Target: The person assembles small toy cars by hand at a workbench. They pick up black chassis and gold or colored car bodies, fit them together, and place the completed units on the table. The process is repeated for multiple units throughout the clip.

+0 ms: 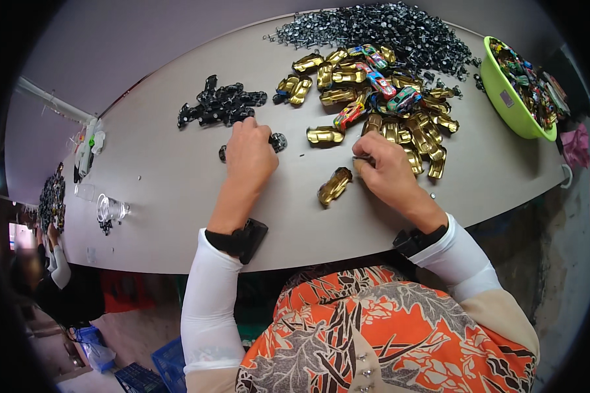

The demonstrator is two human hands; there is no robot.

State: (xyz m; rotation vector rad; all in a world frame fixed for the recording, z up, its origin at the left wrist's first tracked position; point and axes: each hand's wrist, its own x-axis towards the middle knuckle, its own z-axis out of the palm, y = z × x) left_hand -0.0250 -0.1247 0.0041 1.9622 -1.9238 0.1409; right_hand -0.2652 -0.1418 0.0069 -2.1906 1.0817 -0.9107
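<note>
My left hand [250, 150] is closed over a black toy car chassis [278, 142]; wheels poke out on both sides, while the fingers hide its middle. With fingertips pinched together, my right hand [385, 167] has something small and dark [366, 158] between them, too covered to name. A gold toy car body [335, 187] lies on the table just left of that hand, and another gold body [325, 135] rests farther up between my hands. Beyond my left hand sits a pile of black chassis [219, 101]. Many gold and painted car bodies [351, 76] are heaped beyond my right hand.
A big mound of small wheel parts [387, 29] covers the table's far edge. At the right stands a lime-green basin [514, 108] full of colourful cars. A clear plastic cup [111, 208] is on the left. Another person [56, 281] works at the far left end.
</note>
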